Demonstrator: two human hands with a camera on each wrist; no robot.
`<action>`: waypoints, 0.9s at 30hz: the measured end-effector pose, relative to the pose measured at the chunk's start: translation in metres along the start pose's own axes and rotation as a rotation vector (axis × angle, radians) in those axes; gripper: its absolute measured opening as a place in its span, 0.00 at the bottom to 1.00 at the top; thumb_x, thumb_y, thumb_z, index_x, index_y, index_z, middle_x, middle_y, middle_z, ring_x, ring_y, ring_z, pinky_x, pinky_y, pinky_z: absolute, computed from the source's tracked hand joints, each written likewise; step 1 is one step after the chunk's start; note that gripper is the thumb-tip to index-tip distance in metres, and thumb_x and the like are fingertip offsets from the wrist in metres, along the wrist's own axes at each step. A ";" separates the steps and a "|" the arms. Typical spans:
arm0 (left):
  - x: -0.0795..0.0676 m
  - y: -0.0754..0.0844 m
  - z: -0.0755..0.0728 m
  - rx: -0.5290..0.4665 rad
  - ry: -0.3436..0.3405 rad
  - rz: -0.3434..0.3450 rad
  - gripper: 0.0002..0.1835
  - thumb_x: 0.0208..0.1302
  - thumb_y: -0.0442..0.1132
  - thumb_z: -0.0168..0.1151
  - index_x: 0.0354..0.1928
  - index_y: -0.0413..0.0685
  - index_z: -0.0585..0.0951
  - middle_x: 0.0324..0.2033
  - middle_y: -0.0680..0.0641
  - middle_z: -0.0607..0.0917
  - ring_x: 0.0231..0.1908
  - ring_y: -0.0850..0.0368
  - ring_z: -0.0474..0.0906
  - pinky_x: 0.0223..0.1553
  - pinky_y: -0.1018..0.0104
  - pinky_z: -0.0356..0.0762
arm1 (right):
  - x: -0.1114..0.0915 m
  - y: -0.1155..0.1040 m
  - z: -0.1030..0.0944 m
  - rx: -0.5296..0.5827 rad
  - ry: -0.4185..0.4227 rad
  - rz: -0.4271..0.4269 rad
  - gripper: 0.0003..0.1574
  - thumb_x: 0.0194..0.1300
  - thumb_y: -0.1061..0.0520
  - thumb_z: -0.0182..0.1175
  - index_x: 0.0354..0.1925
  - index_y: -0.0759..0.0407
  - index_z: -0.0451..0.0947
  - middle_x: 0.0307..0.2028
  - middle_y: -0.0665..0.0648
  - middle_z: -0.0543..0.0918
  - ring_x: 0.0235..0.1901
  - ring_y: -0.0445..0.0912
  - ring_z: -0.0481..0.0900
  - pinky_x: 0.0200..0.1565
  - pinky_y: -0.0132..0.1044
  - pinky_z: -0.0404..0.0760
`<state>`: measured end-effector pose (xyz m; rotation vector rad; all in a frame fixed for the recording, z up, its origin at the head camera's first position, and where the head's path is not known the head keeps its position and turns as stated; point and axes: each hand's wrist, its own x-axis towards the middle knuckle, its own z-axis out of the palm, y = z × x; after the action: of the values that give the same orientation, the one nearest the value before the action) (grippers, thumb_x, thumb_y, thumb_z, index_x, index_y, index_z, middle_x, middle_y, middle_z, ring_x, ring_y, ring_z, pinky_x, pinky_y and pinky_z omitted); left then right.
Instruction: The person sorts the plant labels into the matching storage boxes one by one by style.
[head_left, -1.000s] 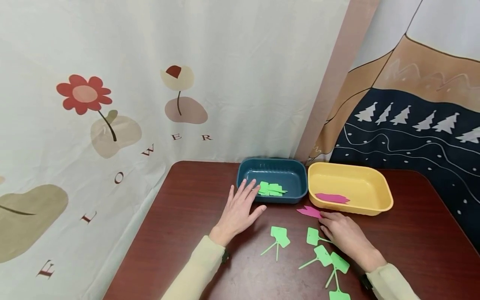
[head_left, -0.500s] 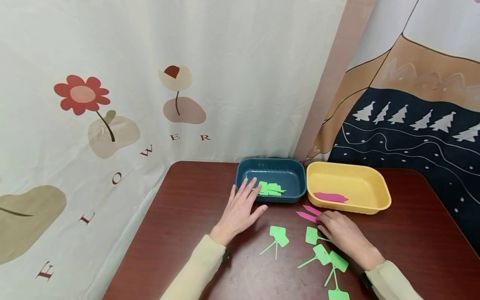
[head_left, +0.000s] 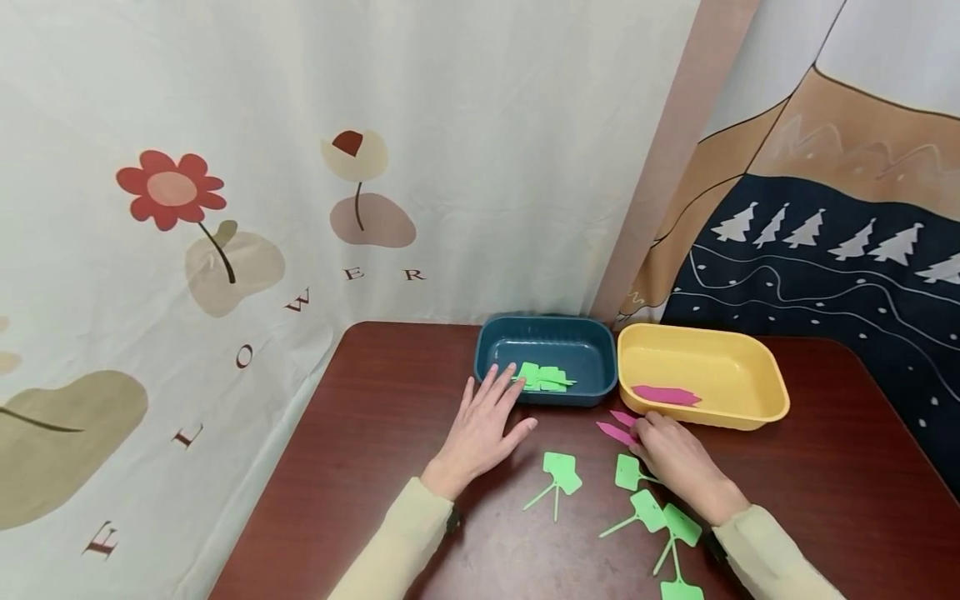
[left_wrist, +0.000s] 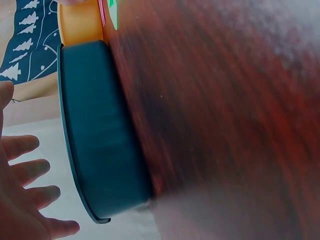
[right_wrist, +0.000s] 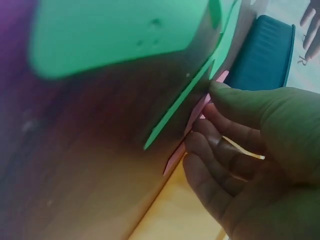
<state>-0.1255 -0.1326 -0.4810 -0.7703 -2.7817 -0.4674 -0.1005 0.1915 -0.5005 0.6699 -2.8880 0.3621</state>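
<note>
At right hand point(head_left: 678, 462), pink strips point(head_left: 616, 432): long axes slanting, tips leftward.

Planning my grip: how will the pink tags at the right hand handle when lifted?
The pink tags look thin, so probably light. Straight edges suggest they're fairly stiff. So close to the table, they may slide before lifting.

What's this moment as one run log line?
left hand: fingers spread near blue tub | right hand: fingers curled at pink strips | blue tub: green tags inside | yellow tub: other pink strips inside
</note>
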 end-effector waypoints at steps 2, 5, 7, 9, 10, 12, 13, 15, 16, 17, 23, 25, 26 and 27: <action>0.000 0.002 0.001 -0.013 -0.001 -0.001 0.37 0.75 0.62 0.55 0.76 0.48 0.70 0.79 0.46 0.62 0.78 0.40 0.55 0.72 0.30 0.52 | 0.000 0.000 0.000 0.025 0.009 -0.001 0.13 0.55 0.63 0.78 0.34 0.63 0.82 0.28 0.54 0.75 0.28 0.46 0.72 0.31 0.40 0.77; 0.000 0.004 0.001 -0.024 -0.003 -0.006 0.36 0.75 0.62 0.56 0.76 0.48 0.71 0.79 0.47 0.62 0.78 0.41 0.55 0.72 0.30 0.53 | 0.001 0.001 0.000 0.067 0.000 0.018 0.12 0.56 0.66 0.77 0.31 0.61 0.80 0.27 0.52 0.74 0.28 0.45 0.71 0.31 0.39 0.76; 0.000 0.005 0.002 -0.024 -0.005 -0.008 0.36 0.75 0.61 0.56 0.76 0.48 0.71 0.79 0.47 0.62 0.78 0.41 0.54 0.72 0.31 0.53 | 0.001 0.001 -0.001 0.091 -0.018 0.038 0.12 0.57 0.66 0.76 0.30 0.59 0.79 0.27 0.51 0.73 0.28 0.44 0.71 0.31 0.39 0.75; 0.000 0.006 0.003 -0.025 -0.009 -0.012 0.36 0.75 0.62 0.56 0.76 0.49 0.71 0.79 0.47 0.62 0.79 0.42 0.54 0.72 0.31 0.54 | 0.001 0.002 -0.001 0.103 -0.039 0.063 0.12 0.58 0.66 0.74 0.29 0.58 0.78 0.27 0.51 0.73 0.29 0.44 0.71 0.31 0.39 0.75; 0.000 0.007 0.003 -0.026 -0.010 -0.012 0.36 0.75 0.62 0.56 0.76 0.49 0.71 0.79 0.47 0.62 0.79 0.42 0.54 0.71 0.31 0.54 | 0.002 0.002 -0.001 0.106 -0.046 0.073 0.12 0.59 0.66 0.74 0.29 0.58 0.78 0.27 0.51 0.73 0.29 0.45 0.71 0.31 0.39 0.75; -0.001 0.007 0.004 -0.029 -0.012 -0.013 0.36 0.75 0.61 0.56 0.76 0.49 0.71 0.79 0.47 0.62 0.79 0.42 0.54 0.72 0.32 0.54 | 0.002 0.002 -0.002 0.109 -0.058 0.086 0.11 0.59 0.66 0.73 0.29 0.59 0.79 0.27 0.51 0.74 0.28 0.45 0.72 0.31 0.40 0.75; 0.000 0.008 0.004 -0.031 -0.014 -0.014 0.36 0.75 0.61 0.56 0.76 0.49 0.71 0.79 0.47 0.62 0.79 0.42 0.54 0.72 0.32 0.54 | 0.003 0.002 -0.002 0.109 -0.064 0.091 0.11 0.59 0.66 0.73 0.29 0.59 0.79 0.26 0.51 0.74 0.28 0.45 0.72 0.31 0.40 0.75; 0.000 0.009 0.004 -0.036 -0.013 -0.013 0.36 0.75 0.61 0.56 0.76 0.49 0.71 0.79 0.47 0.62 0.78 0.42 0.55 0.72 0.32 0.54 | 0.004 0.002 -0.003 0.109 -0.079 0.098 0.11 0.59 0.66 0.73 0.28 0.59 0.79 0.26 0.51 0.74 0.28 0.45 0.72 0.31 0.40 0.75; 0.000 0.009 0.005 -0.036 -0.012 -0.012 0.35 0.75 0.61 0.56 0.76 0.49 0.71 0.79 0.47 0.62 0.78 0.42 0.55 0.72 0.32 0.54 | 0.004 0.002 -0.004 0.111 -0.088 0.100 0.11 0.59 0.66 0.73 0.28 0.59 0.79 0.26 0.51 0.74 0.28 0.45 0.72 0.31 0.40 0.75; 0.000 0.009 0.005 -0.039 -0.012 -0.013 0.35 0.75 0.61 0.56 0.76 0.49 0.71 0.79 0.47 0.62 0.78 0.42 0.55 0.72 0.33 0.53 | 0.005 0.002 -0.004 0.115 -0.098 0.102 0.11 0.59 0.66 0.73 0.27 0.59 0.78 0.25 0.51 0.74 0.27 0.45 0.72 0.31 0.40 0.75; 0.002 0.012 0.005 -0.046 -0.013 -0.011 0.35 0.75 0.61 0.56 0.75 0.49 0.71 0.79 0.47 0.62 0.79 0.42 0.54 0.72 0.32 0.53 | 0.008 0.004 -0.006 0.140 -0.139 0.127 0.13 0.60 0.65 0.72 0.29 0.58 0.76 0.26 0.50 0.74 0.28 0.45 0.71 0.31 0.41 0.74; 0.002 0.013 0.005 -0.046 -0.011 -0.005 0.35 0.75 0.61 0.57 0.75 0.48 0.71 0.79 0.47 0.62 0.78 0.42 0.54 0.72 0.32 0.54 | 0.006 0.004 -0.006 0.147 -0.134 0.127 0.13 0.60 0.65 0.73 0.30 0.58 0.75 0.26 0.50 0.73 0.28 0.45 0.71 0.32 0.40 0.74; 0.003 0.013 0.006 -0.046 -0.011 -0.003 0.35 0.75 0.61 0.57 0.75 0.48 0.71 0.79 0.47 0.62 0.78 0.41 0.54 0.72 0.32 0.54 | 0.005 0.004 -0.007 0.151 -0.127 0.124 0.14 0.60 0.65 0.73 0.30 0.57 0.75 0.26 0.49 0.73 0.28 0.45 0.70 0.32 0.40 0.73; 0.003 0.013 0.006 -0.047 -0.010 -0.001 0.35 0.75 0.61 0.56 0.75 0.48 0.71 0.79 0.47 0.62 0.78 0.41 0.54 0.72 0.31 0.54 | 0.004 0.004 -0.008 0.157 -0.116 0.119 0.14 0.60 0.66 0.73 0.30 0.56 0.75 0.26 0.49 0.72 0.28 0.44 0.70 0.31 0.40 0.73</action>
<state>-0.1220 -0.1186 -0.4826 -0.7843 -2.7899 -0.5326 -0.1051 0.1953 -0.4930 0.5608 -3.0419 0.5889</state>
